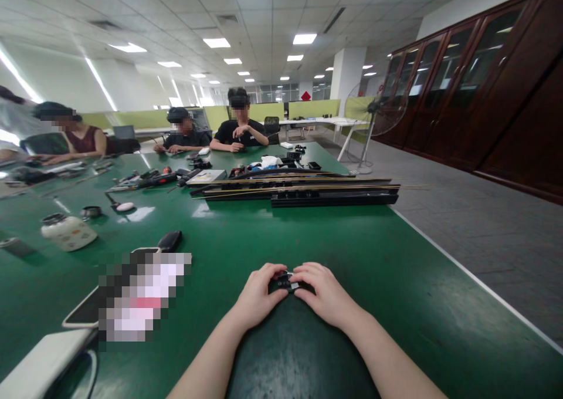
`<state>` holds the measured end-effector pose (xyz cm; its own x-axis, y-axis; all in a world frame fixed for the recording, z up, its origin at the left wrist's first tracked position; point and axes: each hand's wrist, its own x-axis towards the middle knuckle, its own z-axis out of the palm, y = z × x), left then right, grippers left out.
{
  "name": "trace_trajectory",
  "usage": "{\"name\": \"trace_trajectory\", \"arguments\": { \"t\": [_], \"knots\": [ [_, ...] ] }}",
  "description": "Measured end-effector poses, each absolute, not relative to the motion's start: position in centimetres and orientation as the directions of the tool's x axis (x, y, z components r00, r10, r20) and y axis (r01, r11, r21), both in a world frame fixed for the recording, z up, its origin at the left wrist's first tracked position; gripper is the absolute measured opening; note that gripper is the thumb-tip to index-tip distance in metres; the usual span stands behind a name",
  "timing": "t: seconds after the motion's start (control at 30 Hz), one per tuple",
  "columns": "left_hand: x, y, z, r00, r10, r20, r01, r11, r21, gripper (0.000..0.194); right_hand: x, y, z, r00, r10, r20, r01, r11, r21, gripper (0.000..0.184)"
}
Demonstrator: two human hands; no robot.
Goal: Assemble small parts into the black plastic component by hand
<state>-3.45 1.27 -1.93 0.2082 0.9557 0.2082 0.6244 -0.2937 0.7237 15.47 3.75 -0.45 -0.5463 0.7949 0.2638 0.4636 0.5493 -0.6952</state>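
Close in front of me, both hands are on a small black part with a pale, silvery piece near its middle. My left hand has its fingers and thumb curled around the left end. At the other end, the thumb and fingers of my right hand grip it from the right. The part lies level, low over the green table or on it; I cannot tell which. My fingers cover both of its ends, so its exact kind does not show.
Long black rails with thin brass-coloured rods lie across the table beyond my hands. To my left are a phone, partly blurred out, a white box with a cable and a pale jar. Several people sit around the far side among tools.
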Motion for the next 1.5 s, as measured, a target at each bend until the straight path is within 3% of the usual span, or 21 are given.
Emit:
{"name": "trace_trajectory", "arguments": {
  "t": [0.1, 0.67, 1.0, 1.23, 1.5],
  "knots": [
    [-3.49, 1.37, -2.13, 0.207, 0.955, 0.210, 0.618, -0.294, 0.729, 0.036, 15.29, 3.62, -0.45, -0.557, 0.793, 0.247, 0.512, 0.562, -0.649, 0.025],
    [-3.49, 1.45, -2.16, 0.209, 0.956, 0.208, 0.627, -0.294, 0.722, 0.036, 15.06, 3.73, -0.89, -0.530, 0.808, 0.258, 0.510, 0.547, -0.664, 0.026],
    [-3.58, 1.32, -2.12, 0.200, 0.959, 0.200, 0.646, -0.283, 0.709, 0.038, 15.53, 3.91, -1.05, -0.437, 0.870, 0.227, 0.398, 0.414, -0.819, 0.039],
    [-3.61, 1.51, -2.33, 0.167, 0.968, 0.188, 0.589, -0.250, 0.768, 0.035, 15.43, 3.86, -1.04, -0.422, 0.878, 0.225, 0.406, 0.405, -0.819, 0.032],
    [-3.58, 1.44, -1.99, 0.150, 0.974, 0.172, 0.541, -0.226, 0.810, 0.034, 15.54, 4.18, -1.28, -0.399, 0.903, 0.157, 0.321, 0.298, -0.899, 0.032]
  ]
}}
